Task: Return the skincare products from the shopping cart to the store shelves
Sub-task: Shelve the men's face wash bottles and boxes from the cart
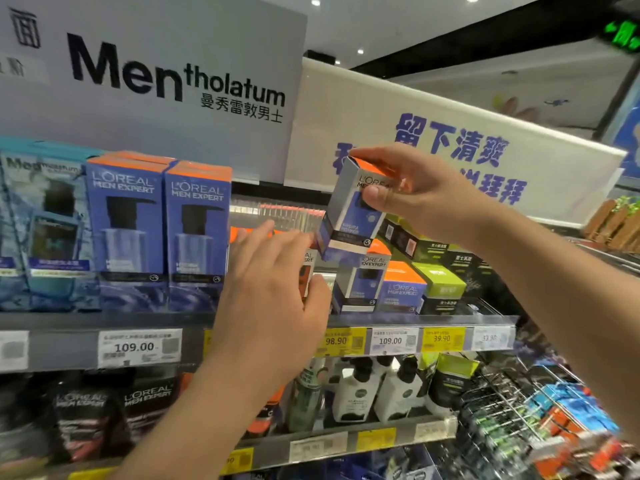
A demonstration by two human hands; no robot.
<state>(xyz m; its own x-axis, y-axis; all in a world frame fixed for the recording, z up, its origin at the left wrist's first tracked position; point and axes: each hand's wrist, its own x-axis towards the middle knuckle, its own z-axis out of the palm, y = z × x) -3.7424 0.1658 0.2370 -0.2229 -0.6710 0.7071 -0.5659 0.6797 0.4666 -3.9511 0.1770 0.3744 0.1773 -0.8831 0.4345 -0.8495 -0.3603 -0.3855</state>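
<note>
My right hand (412,192) grips a blue, silver and orange L'Oreal Men Expert box (349,216) by its top, tilted, in the air above the upper shelf (415,320). Below it stands a like box (360,285) in its row. My left hand (273,289) reaches into the shelf beside that row, fingers and thumb round another L'Oreal box (307,268) that is mostly hidden behind the hand.
Two tall blue L'Oreal pump boxes (159,233) stand at the left. A small blue box (401,289) and green boxes (441,289) sit at the right. Price tags (391,341) line the shelf edge. White bottles (377,393) fill the shelf below. A wire rack (540,420) juts out lower right.
</note>
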